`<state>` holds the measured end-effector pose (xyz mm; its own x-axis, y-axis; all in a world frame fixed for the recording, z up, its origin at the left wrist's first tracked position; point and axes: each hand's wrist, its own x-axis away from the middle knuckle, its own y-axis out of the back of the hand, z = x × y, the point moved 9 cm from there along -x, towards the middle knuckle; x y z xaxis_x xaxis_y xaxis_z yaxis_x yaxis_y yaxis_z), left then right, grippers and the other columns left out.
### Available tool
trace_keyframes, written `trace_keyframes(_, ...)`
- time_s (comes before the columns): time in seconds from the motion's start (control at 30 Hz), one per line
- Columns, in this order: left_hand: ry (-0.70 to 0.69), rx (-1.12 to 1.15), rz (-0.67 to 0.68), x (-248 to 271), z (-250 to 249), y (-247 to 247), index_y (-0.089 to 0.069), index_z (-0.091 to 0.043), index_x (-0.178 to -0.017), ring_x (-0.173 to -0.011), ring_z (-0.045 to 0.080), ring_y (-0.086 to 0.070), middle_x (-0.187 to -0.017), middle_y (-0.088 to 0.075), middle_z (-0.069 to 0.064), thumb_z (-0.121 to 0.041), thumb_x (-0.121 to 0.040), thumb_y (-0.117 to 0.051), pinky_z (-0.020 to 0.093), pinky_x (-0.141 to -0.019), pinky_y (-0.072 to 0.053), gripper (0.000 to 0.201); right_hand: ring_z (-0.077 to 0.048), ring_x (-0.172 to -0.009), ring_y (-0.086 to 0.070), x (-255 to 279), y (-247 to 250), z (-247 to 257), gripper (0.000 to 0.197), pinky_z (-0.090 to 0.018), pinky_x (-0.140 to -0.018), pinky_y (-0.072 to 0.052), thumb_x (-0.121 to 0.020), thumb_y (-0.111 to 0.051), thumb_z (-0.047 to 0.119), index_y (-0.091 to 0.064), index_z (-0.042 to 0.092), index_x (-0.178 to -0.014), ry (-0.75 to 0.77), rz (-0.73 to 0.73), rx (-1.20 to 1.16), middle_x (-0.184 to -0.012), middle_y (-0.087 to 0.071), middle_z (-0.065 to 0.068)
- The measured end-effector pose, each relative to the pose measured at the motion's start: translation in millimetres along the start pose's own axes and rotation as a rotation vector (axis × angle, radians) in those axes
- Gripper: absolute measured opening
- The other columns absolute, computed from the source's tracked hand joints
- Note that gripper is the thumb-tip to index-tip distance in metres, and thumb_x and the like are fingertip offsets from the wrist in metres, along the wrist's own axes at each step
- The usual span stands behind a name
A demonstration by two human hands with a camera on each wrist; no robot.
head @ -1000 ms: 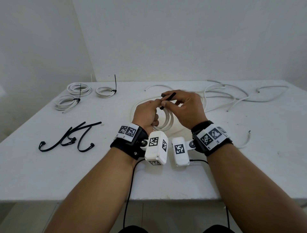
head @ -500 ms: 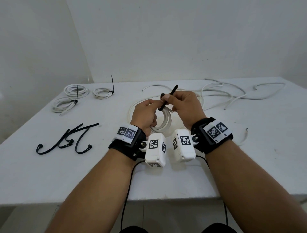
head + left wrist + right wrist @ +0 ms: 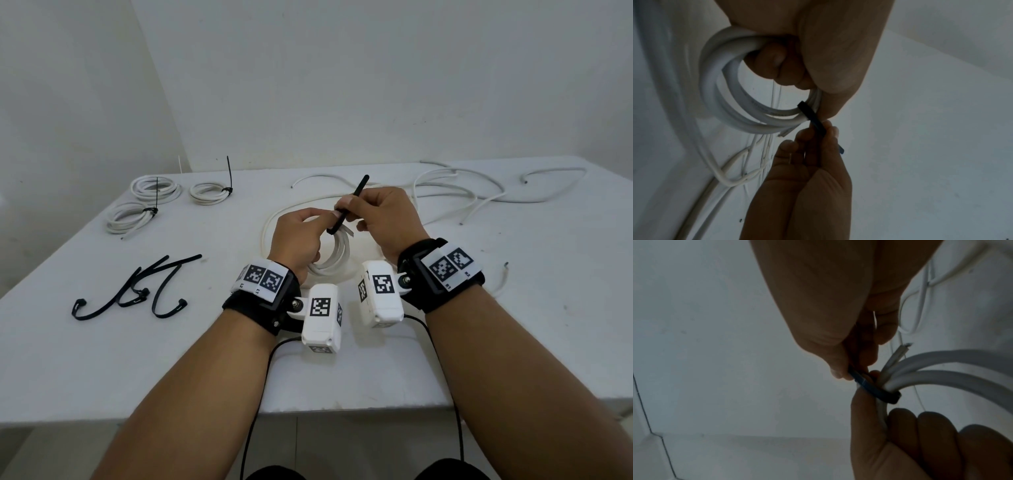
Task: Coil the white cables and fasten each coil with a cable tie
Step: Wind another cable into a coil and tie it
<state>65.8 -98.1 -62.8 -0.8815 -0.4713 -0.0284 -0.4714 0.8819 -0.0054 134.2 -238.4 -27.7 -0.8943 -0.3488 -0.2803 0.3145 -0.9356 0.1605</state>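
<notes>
- Cinching stage: right hand (image 3: 383, 219) pinches the black cable tie (image 3: 347, 205) between thumb and fingertips, other fingers loosely curled; the tie's free tail points up and away from the coil (image 3: 334, 250).
- Left hand (image 3: 298, 236) is wrapped round the coil, fingers curled through its middle, thumb and forefinger pressed at the spot where the tie crosses the turns.
- Left wrist view: the tie (image 3: 812, 116) lies across the bundled turns (image 3: 748, 113), right next to the cut cable end. Right wrist view shows the tie's head (image 3: 892, 396) sitting against the bundle.
- Change over the last second: the tail was lying low and nearly flat across the fingers, now it stands steeply up from the coil. I read that as the strap being drawn through the head, loop closing. Whether it is fully tight, cannot tell.
- Coil sits at the table's (image 3: 102, 359) middle, lifted slightly in the left hand; one outer loop trails on the table behind it.
- Left of the coil: spare black ties (image 3: 133, 291). Far left of it: three finished coils (image 3: 154, 200), each tied.
- Right of and behind the coil: loose white cables (image 3: 479, 192), still uncoiled. So more coils remain after this one.
</notes>
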Motion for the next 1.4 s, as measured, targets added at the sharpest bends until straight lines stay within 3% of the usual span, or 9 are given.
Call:
trace_keyframes(0.13, -0.003, 0.049, 0.000, -0.8, -3.2, 1.9, -0.070, -0.012, -0.081, -0.044, 0.015, -0.022, -0.040, -0.038, -0.009, -0.018, -0.088, -0.070, 0.023, -0.044, -0.021, 0.010, -0.021, -0.090, -0.071, 0.8, -10.2, -5.0, 0.024, -0.027, -0.065, -0.044, -0.101, -0.050, 0.018, -0.072, 0.011, -0.097, -0.079, 0.083, -0.222, -0.093, -0.072, -0.004)
trace_keyframes(0.37, 0.012, 0.122, -0.099, -7.8, 0.5, 13.6, -0.075, -0.015, -0.079, -0.044, 0.015, -0.022, -0.057, -0.047, 0.002, -0.016, -0.083, -0.073, 0.023, -0.044, -0.021, 0.004, -0.018, -0.066, -0.066, 1.9, -2.3, -3.1, 0.018, -0.027, -0.063, -0.043, -0.093, -0.064, 0.010, -0.057, 0.014, -0.109, -0.093, -0.039, -0.397, -0.078, -0.073, -0.005)
trace_keyframes(0.43, 0.012, 0.132, -0.104, -8.3, 1.1, 14.7, -0.075, -0.016, -0.078, -0.046, 0.016, -0.021, -0.061, -0.049, 0.005, -0.015, -0.083, -0.073, 0.023, -0.044, -0.020, 0.006, -0.019, -0.064, -0.066, 3.1, -0.5, -2.0, 0.020, -0.028, -0.062, -0.044, -0.090, -0.068, 0.011, -0.055, 0.011, -0.105, -0.087, -0.070, -0.357, -0.078, -0.074, -0.007)
trace_keyframes(0.53, 0.007, 0.142, -0.114, -8.2, 0.9, 15.3, -0.075, -0.015, -0.077, -0.046, 0.015, -0.021, -0.066, -0.050, 0.008, -0.013, -0.083, -0.072, 0.023, -0.044, -0.019, 0.008, -0.015, -0.060, -0.063, 5.1, 0.0, 4.7, 0.009, -0.026, -0.060, -0.046, -0.088, -0.069, 0.014, -0.067, 0.009, -0.095, -0.018, -0.075, -0.184, -0.073, -0.073, -0.006)
trace_keyframes(0.7, 0.010, 0.143, -0.166, -7.8, 0.7, 23.1, -0.073, -0.012, -0.077, -0.040, 0.013, -0.024, -0.046, -0.052, -0.007, -0.009, -0.085, -0.068, 0.020, -0.042, -0.021, 0.009, -0.007, -0.057, -0.057, 8.3, -5.3, 15.9, 0.009, -0.027, -0.062, -0.050, -0.085, -0.070, 0.020, -0.077, 0.017, -0.081, 0.112, -0.042, 0.104, -0.067, -0.073, 0.004)
trace_keyframes(0.83, 0.015, 0.149, -0.188, -7.9, 1.3, 26.1, -0.072, -0.013, -0.073, -0.041, 0.013, -0.024, -0.049, -0.050, -0.004, -0.009, -0.083, -0.069, 0.020, -0.041, -0.021, 0.011, 0.000, -0.049, -0.051, 9.9, -9.4, 18.5, 0.015, -0.020, -0.055, -0.041, -0.085, -0.071, 0.019, -0.075, 0.022, -0.071, 0.139, -0.003, 0.170, -0.058, -0.068, 0.012)
trace_keyframes(1.03, 0.015, 0.132, -0.212, -7.9, 0.7, 28.6, -0.071, -0.015, -0.070, -0.039, 0.013, -0.026, -0.050, -0.047, -0.003, -0.012, -0.082, -0.071, 0.020, -0.041, -0.023, 0.012, 0.000, -0.046, -0.046, 8.9, -8.5, 19.2, 0.016, -0.020, -0.052, -0.037, -0.084, -0.071, 0.019, -0.076, 0.021, -0.069, 0.140, 0.001, 0.195, -0.064, -0.072, 0.001)
trace_keyframes(1.23, 0.001, 0.084, -0.201, -8.0, -1.5, 28.7, -0.070, -0.015, -0.070, -0.042, 0.015, -0.027, -0.055, -0.048, -0.001, -0.014, -0.081, -0.072, 0.021, -0.043, -0.024, 0.011, 0.000, -0.044, -0.049, 9.4, -5.3, 20.3, 0.014, -0.013, -0.049, -0.035, -0.086, -0.070, 0.018, -0.077, 0.017, -0.074, 0.145, -0.026, 0.187, -0.067, -0.073, 0.002)
trace_keyframes(1.4, -0.019, 0.069, -0.190, -5.6, -4.2, 26.5, -0.071, -0.011, -0.074, -0.043, 0.016, -0.025, -0.056, -0.048, 0.001, -0.011, -0.081, -0.070, 0.024, -0.045, -0.021, 0.007, 0.000, -0.052, -0.055, 9.7, -4.7, 21.5, 0.009, -0.016, -0.053, -0.040, -0.085, -0.071, 0.020, -0.078, 0.020, -0.078, 0.159, -0.043, 0.183, -0.069, -0.074, 0.004)
